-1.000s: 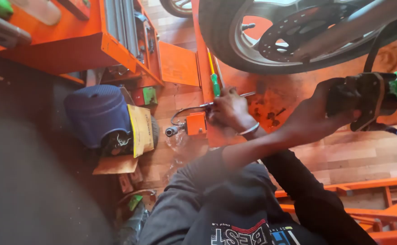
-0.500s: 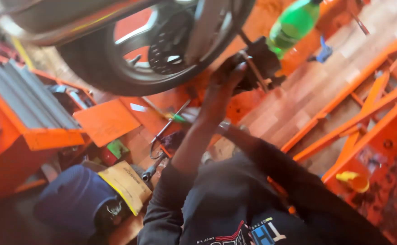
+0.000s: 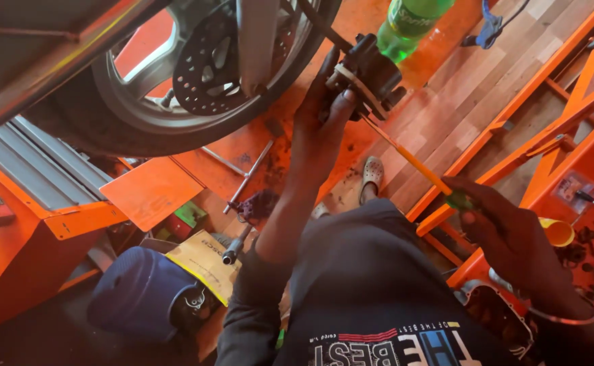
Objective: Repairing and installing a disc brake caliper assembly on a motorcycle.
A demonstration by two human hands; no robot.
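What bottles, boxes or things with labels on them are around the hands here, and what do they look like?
Green bottle: top middle, just beyond the black brake part the left hand holds; green label band.
Small green box: on the floor under the wheel, beside the orange plate.
Yellow-brown card: lower left, flat against a dark blue round thing.
Sticker: right, pale patch on the orange frame.

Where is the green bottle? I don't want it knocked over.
In the head view, the green bottle is at top centre, just beyond the brake caliper in the left hand.
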